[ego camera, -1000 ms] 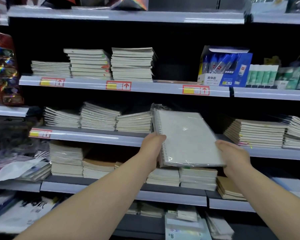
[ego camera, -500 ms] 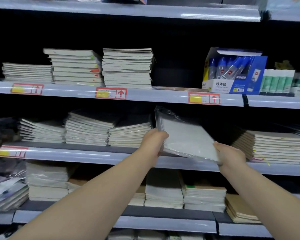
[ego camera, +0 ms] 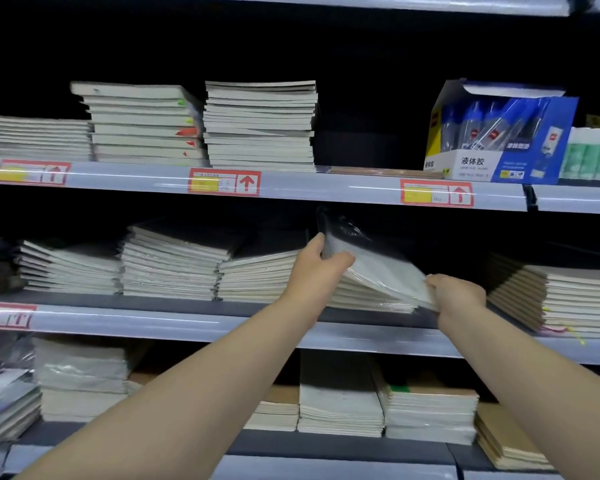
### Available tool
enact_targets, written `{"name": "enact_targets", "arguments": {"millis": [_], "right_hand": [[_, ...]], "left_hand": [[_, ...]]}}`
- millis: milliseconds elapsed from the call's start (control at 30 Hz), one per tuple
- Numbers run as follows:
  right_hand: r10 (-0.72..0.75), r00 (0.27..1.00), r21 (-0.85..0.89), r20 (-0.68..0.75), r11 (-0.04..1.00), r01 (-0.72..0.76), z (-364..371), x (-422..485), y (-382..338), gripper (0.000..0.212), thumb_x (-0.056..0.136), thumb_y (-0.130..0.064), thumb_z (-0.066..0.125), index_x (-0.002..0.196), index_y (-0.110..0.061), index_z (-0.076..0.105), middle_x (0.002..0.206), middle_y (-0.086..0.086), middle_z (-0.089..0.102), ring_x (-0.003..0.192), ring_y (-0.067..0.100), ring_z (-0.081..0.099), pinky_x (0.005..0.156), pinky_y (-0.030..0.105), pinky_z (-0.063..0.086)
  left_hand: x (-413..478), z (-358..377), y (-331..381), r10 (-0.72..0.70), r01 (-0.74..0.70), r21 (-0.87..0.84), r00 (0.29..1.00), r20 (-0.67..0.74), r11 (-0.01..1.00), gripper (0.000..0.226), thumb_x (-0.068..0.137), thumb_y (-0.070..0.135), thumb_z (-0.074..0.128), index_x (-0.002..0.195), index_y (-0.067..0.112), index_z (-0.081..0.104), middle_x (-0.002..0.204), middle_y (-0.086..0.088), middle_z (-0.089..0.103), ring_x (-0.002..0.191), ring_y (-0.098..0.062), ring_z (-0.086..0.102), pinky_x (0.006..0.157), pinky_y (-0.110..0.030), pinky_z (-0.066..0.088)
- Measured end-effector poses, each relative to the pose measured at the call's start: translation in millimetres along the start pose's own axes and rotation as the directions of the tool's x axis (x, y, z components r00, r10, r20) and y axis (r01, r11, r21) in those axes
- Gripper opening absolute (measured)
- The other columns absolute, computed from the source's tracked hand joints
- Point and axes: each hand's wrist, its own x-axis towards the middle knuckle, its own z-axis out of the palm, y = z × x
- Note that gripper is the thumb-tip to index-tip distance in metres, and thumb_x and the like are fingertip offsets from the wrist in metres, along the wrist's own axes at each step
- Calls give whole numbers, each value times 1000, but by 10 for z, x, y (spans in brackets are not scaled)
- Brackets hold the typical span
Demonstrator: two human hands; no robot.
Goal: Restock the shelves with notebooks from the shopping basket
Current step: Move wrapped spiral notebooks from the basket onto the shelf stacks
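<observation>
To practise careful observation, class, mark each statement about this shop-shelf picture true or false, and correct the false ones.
1. The left hand and the right hand both hold the plastic-wrapped notebook. True.
2. The notebook lies flat. False: it is tilted, its far corner higher than the end at the right hand.
3. The blue box of liquid glue stands on the upper shelf, above the notebook and to its right. True.
4. The notebook is held at the lowest shelf. False: it is over a stack of notebooks on the middle shelf.
</observation>
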Motion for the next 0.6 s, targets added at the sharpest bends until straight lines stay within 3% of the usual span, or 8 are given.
{"name": "enact_targets", "arguments": {"millis": [33, 100, 167, 233, 300, 367, 467, 600], "right_hand": [[-20, 1000, -8, 8, 1000, 20, 1, 20, -12, 4, 87, -9, 65, 87, -6, 62, 90, 7, 57, 61, 17, 49, 70, 30, 43], [-46, 999, -17, 1, 999, 46, 4, 64, -49, 17, 87, -12, 64, 98, 1, 64, 102, 4, 62, 64, 17, 49, 74, 28, 40], [-25, 1000, 4, 5, 1000, 25, 3, 86, -117, 33, 86, -19, 67, 111, 3, 64, 115, 8, 66, 81, 19, 56, 75, 30, 44], [-39, 998, -40, 56, 998, 41, -6, 106, -188, 27, 87, -25, 67, 104, -5, 66, 118, 11, 66, 97, 23, 61, 90, 36, 50], [-70, 986, -126, 153, 988, 89, -34, 153, -233, 23, 89, -32, 66, 99, -12, 66, 118, 6, 65, 107, 26, 59, 102, 41, 45], [-94, 962, -191, 257, 971, 146, -63, 195, -262, 38, 89, -39, 65, 112, -9, 66, 122, 3, 63, 113, 24, 56, 106, 38, 39], [-141, 905, -344, 402, 893, 292, -117, 228, -237, 52, 85, -50, 66, 122, -13, 63, 119, -1, 62, 112, 19, 55, 101, 33, 39], [-204, 760, -434, 617, 717, 545, -161, 281, -177, 38, 81, -50, 69, 108, -23, 69, 112, -8, 65, 96, 5, 59, 74, 18, 42]], "left_hand": [[5, 10, -19, 26, -26, 48, 1000, 8, 999, 39, 90, 22, 63, 127, 33, 53, 120, 30, 57, 116, -1, 54, 95, -14, 42], [-33, 41, 0, 57, -59, 143, 998, 16, 988, 68, 89, 27, 67, 148, 22, 34, 146, 13, 42, 135, -12, 40, 109, -28, 35], [-21, 74, 11, 80, -78, 204, 997, -1, 976, 83, 87, 30, 71, 153, 23, 23, 155, 7, 29, 139, -14, 35, 111, -29, 33], [30, 96, 12, 93, -84, 241, 995, -27, 967, 86, 86, 30, 73, 154, 22, 20, 157, 5, 25, 139, -15, 35, 110, -27, 33], [85, 121, 13, 105, -87, 274, 993, -52, 958, 85, 86, 29, 73, 153, 22, 22, 157, 4, 26, 139, -14, 35, 105, -21, 30], [141, 163, -13, 116, -92, 307, 991, -63, 947, 83, 86, 28, 72, 153, 21, 24, 156, 3, 26, 139, -12, 32, 100, -18, 28], [195, 221, -77, 138, -97, 367, 987, -87, 925, 76, 88, 27, 70, 151, 20, 28, 154, 4, 25, 130, -6, 35, 99, -17, 28], [319, 258, -137, 172, -96, 433, 975, -140, 896, 71, 89, 29, 69, 148, 17, 33, 149, 3, 29, 121, -4, 36, 99, -17, 28]]}}
